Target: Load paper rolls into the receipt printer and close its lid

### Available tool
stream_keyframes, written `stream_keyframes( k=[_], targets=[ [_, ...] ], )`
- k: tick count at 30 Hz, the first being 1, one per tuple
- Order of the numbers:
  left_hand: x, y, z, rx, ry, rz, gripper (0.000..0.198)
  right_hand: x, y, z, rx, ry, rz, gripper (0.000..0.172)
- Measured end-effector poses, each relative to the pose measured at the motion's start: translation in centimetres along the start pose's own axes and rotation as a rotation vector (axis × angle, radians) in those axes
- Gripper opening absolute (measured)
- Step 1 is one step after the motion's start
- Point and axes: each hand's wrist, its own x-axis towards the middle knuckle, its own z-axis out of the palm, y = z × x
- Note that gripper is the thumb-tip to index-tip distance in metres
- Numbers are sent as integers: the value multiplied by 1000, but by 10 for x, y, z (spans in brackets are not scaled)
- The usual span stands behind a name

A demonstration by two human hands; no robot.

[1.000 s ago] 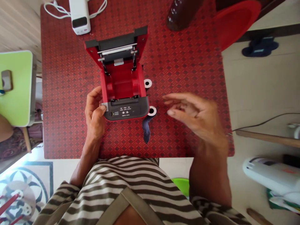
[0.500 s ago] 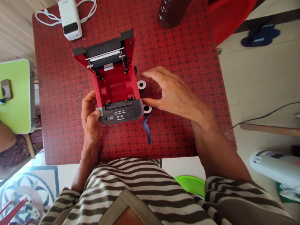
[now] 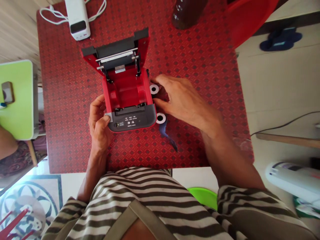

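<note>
Thermal printer [image 3: 131, 120], lid open, sits on the desk [image 3: 62, 100], its front corner pinched by left-hand fingers [image 3: 103, 120]. Right-hand fingers [image 3: 160, 80] curve loosely, unclosed, just beside a white-cored roll [image 3: 154, 89]; another roll [image 3: 161, 118] lies just below them.

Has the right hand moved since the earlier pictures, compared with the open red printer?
Yes: the right hand moved toward the open red printer and now is close beside it.
</note>
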Motion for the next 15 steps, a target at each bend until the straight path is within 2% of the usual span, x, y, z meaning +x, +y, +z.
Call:
stream_keyframes(
  k=[5,10,15],
  targets=[
    [-1,-2,1,25,18,17,63,2,7,1,113,41,25,23],
    [-1,-3,1,18,13,6,64,2,18,11,302,55,75,18],
    [-4,-7,-4,34,-17,-7,68,4,26,17,396,70,98,30]
  ],
)
